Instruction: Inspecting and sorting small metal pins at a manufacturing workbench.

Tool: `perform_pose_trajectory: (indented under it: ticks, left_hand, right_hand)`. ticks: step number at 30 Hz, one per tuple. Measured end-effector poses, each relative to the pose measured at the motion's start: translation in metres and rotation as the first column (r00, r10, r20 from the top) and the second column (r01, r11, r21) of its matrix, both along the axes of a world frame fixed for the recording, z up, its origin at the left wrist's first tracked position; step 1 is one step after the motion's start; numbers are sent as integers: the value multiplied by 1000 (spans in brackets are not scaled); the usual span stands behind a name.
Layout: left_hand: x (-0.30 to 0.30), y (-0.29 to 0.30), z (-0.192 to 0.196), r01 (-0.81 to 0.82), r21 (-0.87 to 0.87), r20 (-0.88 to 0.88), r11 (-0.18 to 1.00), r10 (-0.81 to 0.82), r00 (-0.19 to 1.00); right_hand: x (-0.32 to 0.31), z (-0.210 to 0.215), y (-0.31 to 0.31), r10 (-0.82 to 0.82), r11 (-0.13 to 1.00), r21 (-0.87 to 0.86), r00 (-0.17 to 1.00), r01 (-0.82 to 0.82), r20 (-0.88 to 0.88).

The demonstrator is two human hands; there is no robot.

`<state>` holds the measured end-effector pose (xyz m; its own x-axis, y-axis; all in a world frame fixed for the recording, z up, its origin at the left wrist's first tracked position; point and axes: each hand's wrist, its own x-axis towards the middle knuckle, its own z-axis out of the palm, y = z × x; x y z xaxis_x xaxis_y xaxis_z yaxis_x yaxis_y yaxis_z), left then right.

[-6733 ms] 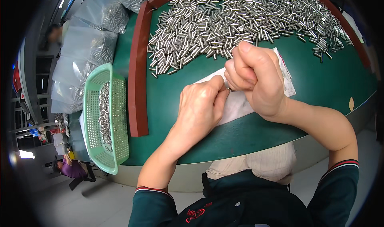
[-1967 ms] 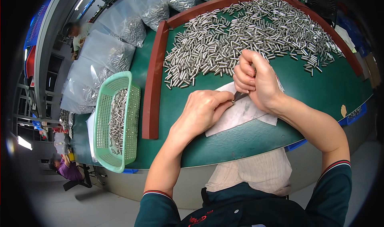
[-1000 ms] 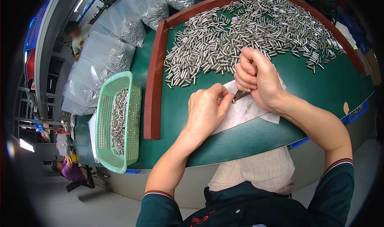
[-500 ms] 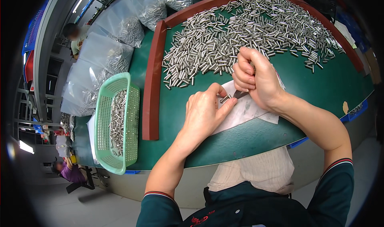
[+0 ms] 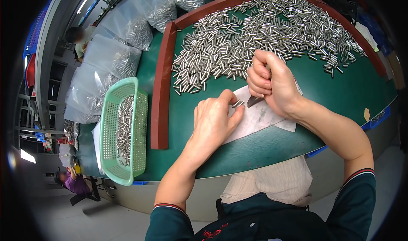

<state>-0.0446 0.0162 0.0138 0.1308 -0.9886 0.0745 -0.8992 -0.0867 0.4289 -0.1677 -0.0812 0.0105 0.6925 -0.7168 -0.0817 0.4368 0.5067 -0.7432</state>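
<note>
While the left hand (image 5: pixel 215 118) keeps its grip closed on at least one short silver metal cylinder (image 5: pixel 238 104), held between thumb and fingers over a smudged white paper sheet (image 5: pixel 260 118), the right hand (image 5: pixel 272 83) clenches a dark, pointed flat tool (image 5: pixel 254 101), its tip near the cylinder. Beyond them, a broad pile of loose silver cylinders (image 5: pixel 255 37) covers the green bench (image 5: pixel 272 143), bordered by dark-red bars (image 5: pixel 162 101).

The pins (image 5: pixel 239 104) are silver, the blade (image 5: pixel 253 101) dark grey, the paper (image 5: pixel 262 115) smudged white, the tabletop (image 5: pixel 272 145) green.
</note>
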Motion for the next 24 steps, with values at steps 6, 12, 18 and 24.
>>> perform_pose_trajectory:
  ticks: [6,12,18,24]
  left_hand:
    - [3,1,-10,147,-208,114,967,-125,986]
    - [5,-1,-12,185,-250,158,950,-149,976]
    - [4,-1,-11,187,-255,174,949,-145,974]
    - [5,-2,-14,175,-254,183,951,-131,974]
  right_hand:
    - [0,0,0,13,1000,-1,1000,-13,-7]
    - [0,0,-1,17,1000,8,1000,-16,-18]
    - [0,-1,-2,0,1000,9,1000,0,-1]
    - [1,0,-1,-7,1000,18,1000,7,-1]
